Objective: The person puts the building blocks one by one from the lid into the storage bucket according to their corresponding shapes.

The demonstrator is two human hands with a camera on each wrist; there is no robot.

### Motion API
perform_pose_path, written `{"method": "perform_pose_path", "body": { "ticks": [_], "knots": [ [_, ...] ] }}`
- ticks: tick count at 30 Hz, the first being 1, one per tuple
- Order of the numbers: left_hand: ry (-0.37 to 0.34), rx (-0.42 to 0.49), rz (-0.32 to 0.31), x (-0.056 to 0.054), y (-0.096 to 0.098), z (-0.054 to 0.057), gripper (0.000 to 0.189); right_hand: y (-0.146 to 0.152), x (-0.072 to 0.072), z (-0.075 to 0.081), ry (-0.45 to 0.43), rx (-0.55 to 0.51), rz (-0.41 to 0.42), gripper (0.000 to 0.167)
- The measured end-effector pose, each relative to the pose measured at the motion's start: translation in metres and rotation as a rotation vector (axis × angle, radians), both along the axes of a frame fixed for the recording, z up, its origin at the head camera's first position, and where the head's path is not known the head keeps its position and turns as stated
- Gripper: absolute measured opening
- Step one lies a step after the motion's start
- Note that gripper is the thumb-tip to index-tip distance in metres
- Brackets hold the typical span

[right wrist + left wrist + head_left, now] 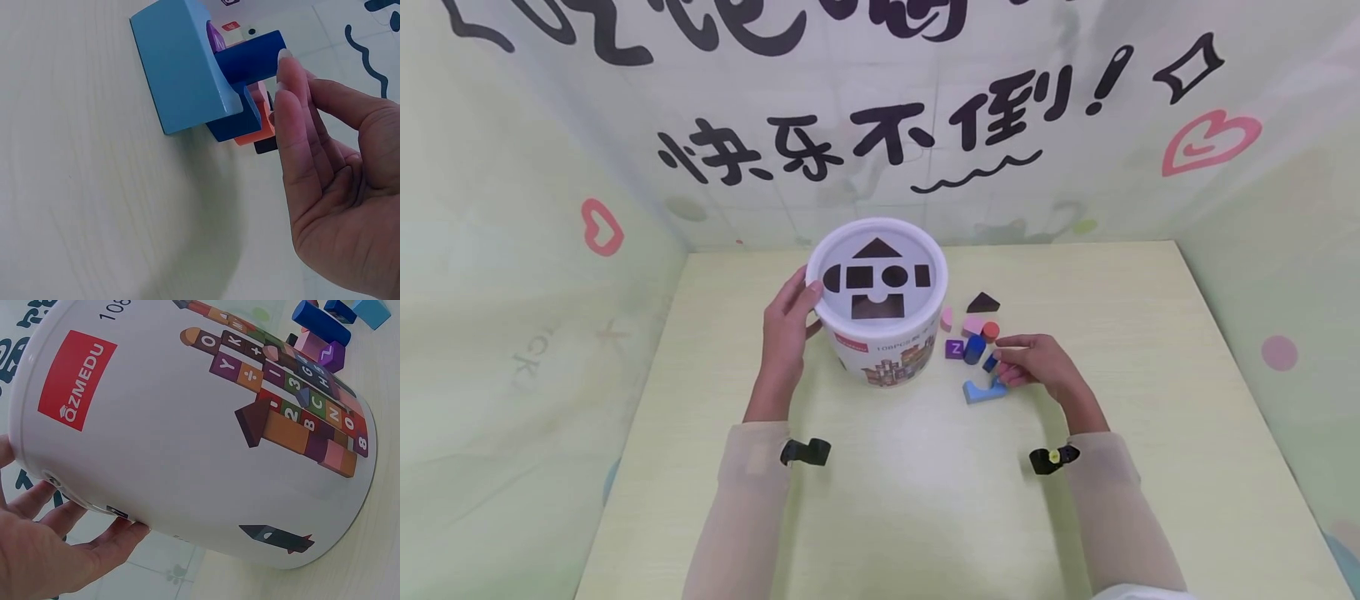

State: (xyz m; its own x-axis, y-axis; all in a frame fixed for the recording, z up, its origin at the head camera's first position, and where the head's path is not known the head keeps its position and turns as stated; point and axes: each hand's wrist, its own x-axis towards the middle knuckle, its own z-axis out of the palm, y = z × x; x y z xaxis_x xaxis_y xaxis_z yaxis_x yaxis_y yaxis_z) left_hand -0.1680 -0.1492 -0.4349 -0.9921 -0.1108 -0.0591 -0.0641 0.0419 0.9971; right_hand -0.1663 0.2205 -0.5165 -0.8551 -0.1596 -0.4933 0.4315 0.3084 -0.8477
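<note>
My left hand (786,333) grips the rim of a white lidded bucket (169,450), thumb on the lid edge and fingers against the side. Its lid (917,308) has several cut-out shapes. To the bucket's right, my right hand (1037,362) hovers at a small group of blocks, fingers loosely bent, with nothing visible in them. Nearest its fingertips are a blue cylinder (250,59), a small dark-blue block (991,362) and a light-blue arch block (181,69). A purple block marked Z (954,349) and a red cylinder (991,331) lie close by.
Behind the red cylinder are pink blocks (973,325) and a dark triangular block (982,302). The pale wooden table (887,492) meets printed fabric walls (1037,200) at the back and sides. A black strap device sits on each wrist.
</note>
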Motion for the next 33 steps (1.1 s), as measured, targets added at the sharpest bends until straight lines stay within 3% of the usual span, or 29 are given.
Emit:
{"method": "perform_pose_path", "body": {
  "ticks": [19, 33],
  "knots": [
    [-0.002, -0.006, -0.003, 0.001, -0.001, -0.001, 0.052, -0.01, -0.001, -0.016, -0.062, 0.114, 0.004, 0.048],
    [-0.009, -0.014, -0.007, 0.001, 0.0, 0.0, 0.051, -0.018, -0.005, -0.005, -0.074, 0.211, 0.019, 0.047]
  ]
}}
